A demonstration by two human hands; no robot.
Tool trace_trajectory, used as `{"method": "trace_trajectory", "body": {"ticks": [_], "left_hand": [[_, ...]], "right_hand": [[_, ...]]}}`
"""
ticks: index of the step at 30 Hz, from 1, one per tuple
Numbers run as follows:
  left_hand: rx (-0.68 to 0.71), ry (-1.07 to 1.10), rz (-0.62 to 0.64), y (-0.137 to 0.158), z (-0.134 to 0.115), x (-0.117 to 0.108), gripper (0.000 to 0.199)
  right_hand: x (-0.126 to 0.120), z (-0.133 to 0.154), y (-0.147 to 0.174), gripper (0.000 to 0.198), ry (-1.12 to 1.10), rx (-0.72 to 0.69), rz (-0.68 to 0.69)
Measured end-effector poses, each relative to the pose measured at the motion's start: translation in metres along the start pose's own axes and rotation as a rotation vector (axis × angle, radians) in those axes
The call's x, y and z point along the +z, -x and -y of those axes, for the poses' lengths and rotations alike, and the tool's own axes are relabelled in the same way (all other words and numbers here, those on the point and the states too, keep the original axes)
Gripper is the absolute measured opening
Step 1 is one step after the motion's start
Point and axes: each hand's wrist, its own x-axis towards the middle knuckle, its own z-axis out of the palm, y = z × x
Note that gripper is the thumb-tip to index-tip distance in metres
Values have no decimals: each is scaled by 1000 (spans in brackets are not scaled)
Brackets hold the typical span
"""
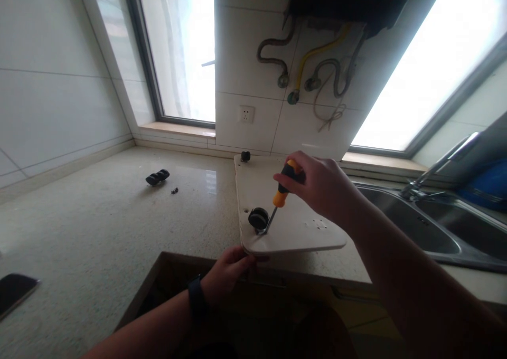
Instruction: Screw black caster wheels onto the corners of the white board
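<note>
My right hand [307, 177] is closed around the yellow and black handle of a screwdriver [280, 196]. The tool tilts down, its tip at the metal base of a black caster wheel [259, 219] on the near left corner of a white board [285, 232]. The exact meeting of tip and screw is too small to make out. My left hand [232, 269] grips that same corner of the board from the counter's front edge, with some fingers hidden underneath. A second caster [245, 156] stands on the board's far left corner.
Loose black casters [157, 177] lie on the speckled counter [190, 216] at the left, beside a small pile of screws [175, 191]. A dark flat object [16, 290] rests at far left. To the right is a steel sink [396, 216] with a faucet [435, 169].
</note>
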Motion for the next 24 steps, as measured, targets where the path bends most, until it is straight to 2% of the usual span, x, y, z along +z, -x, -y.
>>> {"method": "trace_trajectory", "body": {"ticks": [7,10,15,17,20,24], "left_hand": [[-14,-12,-4,1,6,-3,44],[-36,-21,-17,1,1,-3,46],[-53,-31,-38,3,-6,-3,46],[-53,-40,-33,3,-6,-3,47],[-48,-60,-26,3,-3,-3,48],[-31,-92,-21,3,0,-3,51]], "right_hand": [[14,9,-2,39,253,123,-84],[13,4,-3,43,123,82,-20],[1,-15,-5,52,-410,-120,205],[-3,-18,-6,49,-515,-139,271],[-6,-15,-6,38,-461,-91,238],[-3,-8,-5,31,-267,-48,98]]}}
